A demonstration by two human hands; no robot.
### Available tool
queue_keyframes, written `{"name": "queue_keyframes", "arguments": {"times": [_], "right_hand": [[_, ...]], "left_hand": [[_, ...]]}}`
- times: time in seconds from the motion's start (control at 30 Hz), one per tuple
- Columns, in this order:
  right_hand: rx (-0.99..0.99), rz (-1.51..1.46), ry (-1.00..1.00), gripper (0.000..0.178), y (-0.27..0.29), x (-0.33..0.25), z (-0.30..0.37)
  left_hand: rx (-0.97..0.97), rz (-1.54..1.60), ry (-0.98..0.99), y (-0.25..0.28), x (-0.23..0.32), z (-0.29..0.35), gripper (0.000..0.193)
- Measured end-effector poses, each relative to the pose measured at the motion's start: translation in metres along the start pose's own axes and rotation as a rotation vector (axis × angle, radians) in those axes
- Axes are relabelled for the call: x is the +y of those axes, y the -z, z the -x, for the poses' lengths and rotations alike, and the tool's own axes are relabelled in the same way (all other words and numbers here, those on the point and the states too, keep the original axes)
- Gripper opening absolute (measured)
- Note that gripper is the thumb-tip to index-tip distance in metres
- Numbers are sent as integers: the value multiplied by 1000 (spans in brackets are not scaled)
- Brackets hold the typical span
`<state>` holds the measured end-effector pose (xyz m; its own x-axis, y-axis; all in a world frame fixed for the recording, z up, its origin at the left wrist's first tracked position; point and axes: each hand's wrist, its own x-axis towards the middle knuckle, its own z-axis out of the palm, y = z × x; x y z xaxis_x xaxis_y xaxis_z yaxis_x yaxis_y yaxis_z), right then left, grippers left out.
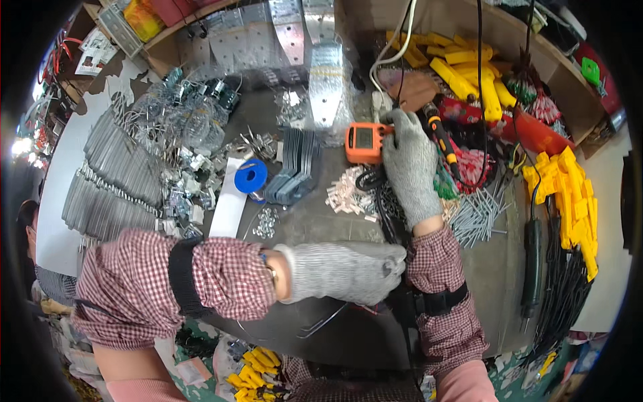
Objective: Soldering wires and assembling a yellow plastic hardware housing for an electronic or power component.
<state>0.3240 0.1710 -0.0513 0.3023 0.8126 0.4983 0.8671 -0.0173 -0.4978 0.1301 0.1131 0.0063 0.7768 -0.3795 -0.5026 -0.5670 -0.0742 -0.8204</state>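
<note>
- Your left hand (345, 271), in a grey knit glove, lies across your body just above the near edge of the desk (489, 268). Its fingers are curled in against your right forearm, at the black strap on the checked sleeve. Whether it pinches the strap or a cable there, you cannot tell from this view.
- The black cable (385, 208) runs up beside that forearm, likely kept along the arm so it stays off the loose parts.
- Your right hand (410, 164) reaches further out, fingers bent, fingertips pressed to the right edge of the small orange meter (362, 143). It seems to steady the meter with its screen facing you.
- The meter sits near the middle of the desk, just beyond a heap of small white plastic pieces (348, 197).
- Left of it stand a blue tape roll (251, 177) and a stack of grey metal brackets (295, 171), within easy reach.
- To the right lie a fan of nails (479, 214) and a screwdriver (441, 137) with an orange and black handle.
- Furthest off, yellow plastic parts (469, 74) fill the open bins, sorted apart from the metal plates (321, 74).
</note>
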Motion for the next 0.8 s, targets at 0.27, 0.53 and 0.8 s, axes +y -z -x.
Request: {"name": "queue_keyframes", "arguments": {"times": [0.27, 0.53, 0.8], "right_hand": [[-123, 128, -30, 31, 13, -6, 0], [-394, 550, 178, 28, 40, -19, -23], [-704, 669, 294, 28, 48, -19, -57]], "left_hand": [[-21, 1409, 1140, 44, 88, 43, 60], [-123, 1492, 1075, 65, 107, 40, 56], [-1, 1582, 1139, 65, 116, 40, 53]]}}
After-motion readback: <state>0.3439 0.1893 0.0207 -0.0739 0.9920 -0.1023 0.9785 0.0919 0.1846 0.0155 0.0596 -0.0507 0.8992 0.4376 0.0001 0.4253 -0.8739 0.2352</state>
